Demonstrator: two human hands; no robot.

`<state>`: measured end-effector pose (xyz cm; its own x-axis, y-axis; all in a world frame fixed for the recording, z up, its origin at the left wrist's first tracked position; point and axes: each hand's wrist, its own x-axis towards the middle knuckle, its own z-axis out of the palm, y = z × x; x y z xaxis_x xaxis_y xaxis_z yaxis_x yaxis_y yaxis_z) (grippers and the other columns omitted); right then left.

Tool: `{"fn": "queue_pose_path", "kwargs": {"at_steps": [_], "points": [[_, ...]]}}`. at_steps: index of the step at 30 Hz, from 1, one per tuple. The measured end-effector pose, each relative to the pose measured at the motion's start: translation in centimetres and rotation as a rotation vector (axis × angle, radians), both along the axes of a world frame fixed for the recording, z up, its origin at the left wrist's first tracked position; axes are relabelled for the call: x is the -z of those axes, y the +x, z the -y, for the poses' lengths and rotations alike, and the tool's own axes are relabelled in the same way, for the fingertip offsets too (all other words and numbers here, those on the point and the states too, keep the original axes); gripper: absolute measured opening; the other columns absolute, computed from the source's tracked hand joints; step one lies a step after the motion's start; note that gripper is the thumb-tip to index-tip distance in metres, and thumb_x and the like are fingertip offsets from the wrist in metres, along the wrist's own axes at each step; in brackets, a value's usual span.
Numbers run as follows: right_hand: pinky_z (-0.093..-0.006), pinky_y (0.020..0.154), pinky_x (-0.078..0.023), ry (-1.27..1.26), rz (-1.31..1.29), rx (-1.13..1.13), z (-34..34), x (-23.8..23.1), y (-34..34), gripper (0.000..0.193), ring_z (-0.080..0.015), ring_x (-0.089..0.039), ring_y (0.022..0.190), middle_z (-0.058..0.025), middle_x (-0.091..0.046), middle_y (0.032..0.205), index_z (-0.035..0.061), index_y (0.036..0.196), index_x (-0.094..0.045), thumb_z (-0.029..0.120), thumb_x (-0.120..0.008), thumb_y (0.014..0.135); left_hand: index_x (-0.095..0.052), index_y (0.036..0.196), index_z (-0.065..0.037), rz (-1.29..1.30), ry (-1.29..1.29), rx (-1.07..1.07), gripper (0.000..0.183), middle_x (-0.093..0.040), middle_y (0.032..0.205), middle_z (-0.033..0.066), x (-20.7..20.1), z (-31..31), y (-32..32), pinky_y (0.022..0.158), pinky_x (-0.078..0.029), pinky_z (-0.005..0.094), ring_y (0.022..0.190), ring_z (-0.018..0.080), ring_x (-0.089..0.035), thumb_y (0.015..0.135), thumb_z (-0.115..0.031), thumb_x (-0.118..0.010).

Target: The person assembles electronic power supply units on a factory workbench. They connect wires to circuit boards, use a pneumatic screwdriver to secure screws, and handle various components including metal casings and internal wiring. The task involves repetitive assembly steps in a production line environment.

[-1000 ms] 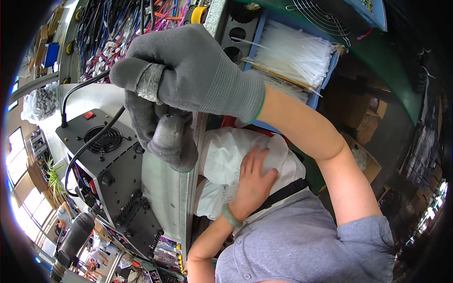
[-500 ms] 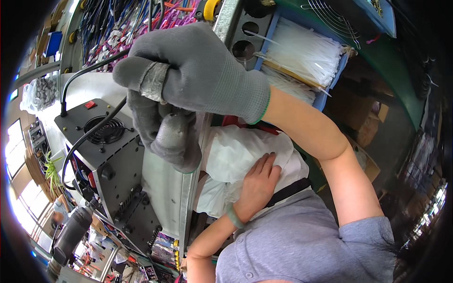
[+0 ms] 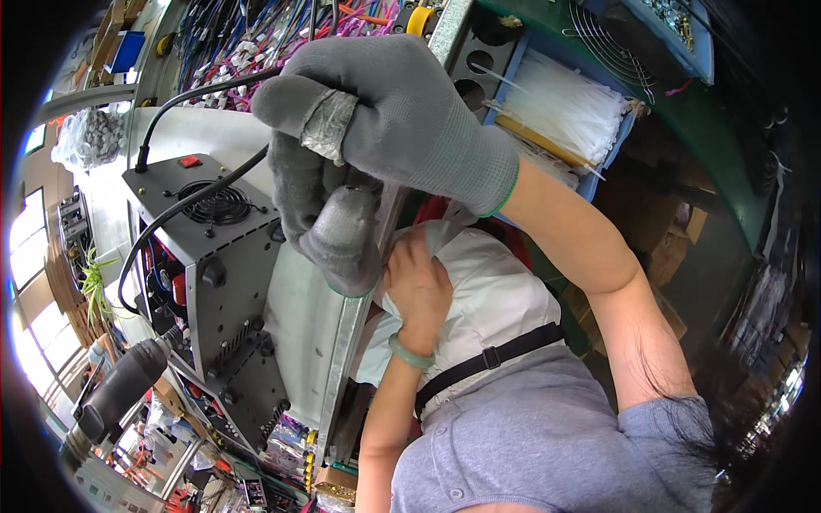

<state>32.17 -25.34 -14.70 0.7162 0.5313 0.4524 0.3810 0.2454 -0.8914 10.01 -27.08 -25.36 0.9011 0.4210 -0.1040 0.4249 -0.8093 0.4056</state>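
My right hand (image 3: 385, 111) wears a grey knitted glove with grey tape wound round its thumb. Closed in a fist above the metal bench edge, it grips a second, empty grey glove (image 3: 338, 244). That loose glove hangs downward, its green-edged cuff lowest. My left hand (image 3: 419, 286) is bare, with a pale green bangle (image 3: 410, 352) at the wrist. It lies with its fingers stretched out on the white cloth (image 3: 492, 278) over my lap, just beside the hanging cuff. A black buckled belt (image 3: 513, 346) crosses the cloth at my waist.
Dark equipment boxes (image 3: 205, 248) with a fan and black cable stand on the left, near a dark power tool (image 3: 124, 393). Colourful wires (image 3: 248, 51) lie at the back. To the right are a blue bin of white cable ties (image 3: 564, 103) and a round wire guard (image 3: 611, 51).
My left hand has slid left and upward over the white cloth, uncovering the belt buckle. The fist with the loose glove keeps its pose while the whole view shifts slightly.
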Motion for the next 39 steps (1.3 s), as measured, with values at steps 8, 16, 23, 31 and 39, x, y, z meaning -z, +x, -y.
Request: {"fn": "queue_pose_path", "kwargs": {"at_steps": [8, 16, 23, 31, 39], "points": [[-0.0335, 0.056, -0.053, 0.033, -0.042, -0.128, -0.6, -2.5, -1.4, 0.034, -0.024, -0.068, 0.061, -0.0129, -0.065, 0.066, 0.0057, 0.084, -0.071, 0.039, -0.067, 0.091, -0.06, 0.121, -0.002, -0.424, -0.068, 0.297, 0.05, -0.061, 0.124, 0.0193, 0.0, 0.0, 1.6, 0.105, -0.039, 0.0509, 0.116, 0.0335, -0.057, 0.096, -0.044, -0.047], [-0.0284, 0.064, -0.052, -0.048, -0.136, -0.379, -2.7, -5.5, -4.6, 0.031, -0.0094, -0.064, 0.072, -0.0041, -0.068, 0.074, 0.0013, 0.089, -0.069, 0.031, -0.064, 0.096, -0.047, 0.136, -0.001, 0.238, -0.94, -0.309, 0.049, -0.061, 0.127, 0.0149, -9.0, -4.4, -6.6, 0.095, -0.049, 0.0409, 0.109, 0.0281, -0.063, 0.091, -0.012, -0.064], [-0.0351, 0.059, -0.049, 0.027, 0.057, -0.687, -6.2, -9.6, -14.5, 0.025, -0.0255, -0.062, 0.06, -0.0117, -0.061, 0.065, 0.0041, 0.08, -0.065, 0.026, -0.065, 0.091, -0.03, 0.15, -0.009, 0.724, -1.121, -0.925, 0.073, -0.062, 0.114, 0.0153, -11.6, -6.4, -13.3, 0.061, -0.055, 0.0332, 0.076, 0.0199, -0.066, 0.086, -0.014, -0.064], [-0.0432, 0.064, -0.052, -0.074, 0.433, -0.716, -13.6, -15.6, -23.0, 0.023, -0.0338, -0.067, 0.07, -0.0167, -0.064, 0.071, 0.0075, 0.079, -0.068, 0.03, -0.065, 0.085, -0.036, 0.148, -0.005, 1.31, -0.907, -0.884, 0.062, -0.057, 0.125, 0.0134, -19.4, -7.8, -18.8, 0.08, -0.049, 0.0329, 0.093, 0.0176, -0.058, 0.09, -0.017, -0.056], [-0.0434, 0.073, -0.055, -0.146, 0.914, -0.63, -19.7, -18.1, -31.3, 0.032, -0.033, -0.069, 0.081, -0.0165, -0.07, 0.089, 0.005, 0.103, -0.068, 0.031, -0.064, 0.084, -0.054, 0.127, 0.006, 1.223, -0.042, -1.069, 0.035, -0.059, 0.128, 0.0184, -24.2, -10.3, -27.8, 0.092, -0.053, 0.0361, 0.111, 0.0268, -0.062, 0.095, -0.01, -0.053]]}}
